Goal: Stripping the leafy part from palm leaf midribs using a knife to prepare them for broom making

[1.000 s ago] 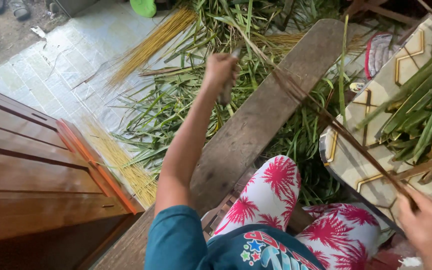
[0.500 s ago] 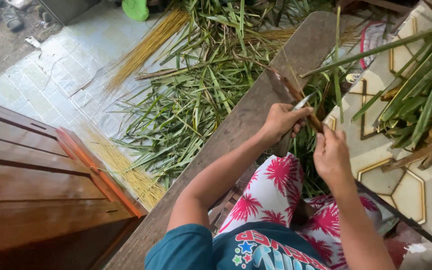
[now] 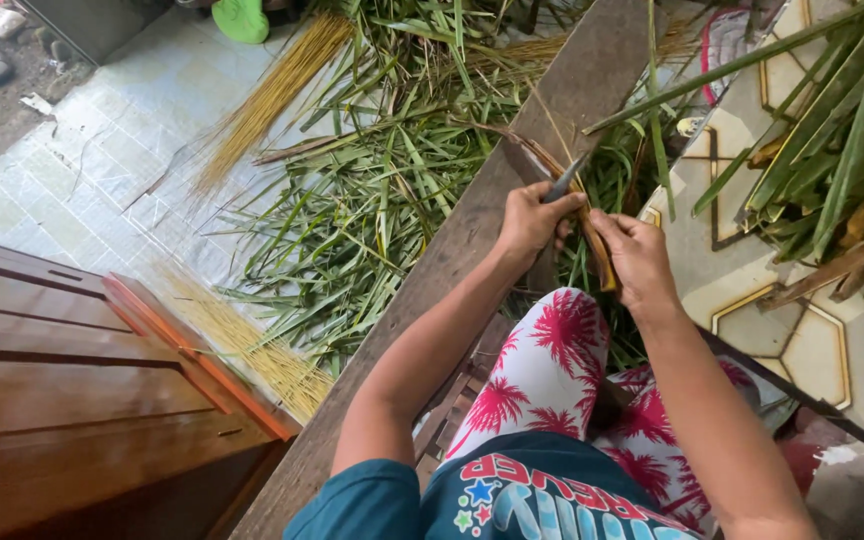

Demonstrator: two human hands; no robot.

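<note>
The left hand (image 3: 535, 222) is closed around a knife (image 3: 564, 178), whose grey blade sticks up and to the right from the fist. The right hand (image 3: 635, 255) is just beside it, fingers pinched on a brown leaf rib (image 3: 598, 250) that runs down between the two hands. The knife blade meets the rib just above the right thumb. From there the rib's thin brown strands bend away to the far left across the wooden plank (image 3: 472, 240). Both hands hover above the near right edge of that plank, over the knees in white trousers with red palm prints.

Left of the plank, a heap of green leaves (image 3: 372, 200) covers the tiled floor (image 3: 102, 160). Two bundles of yellow sticks (image 3: 262, 100) lie on the floor, one far, one near beside a brown wooden cabinet (image 3: 62, 370). To the right, more long green leaves (image 3: 832, 150) rest on a patterned tiled ledge (image 3: 802, 340).
</note>
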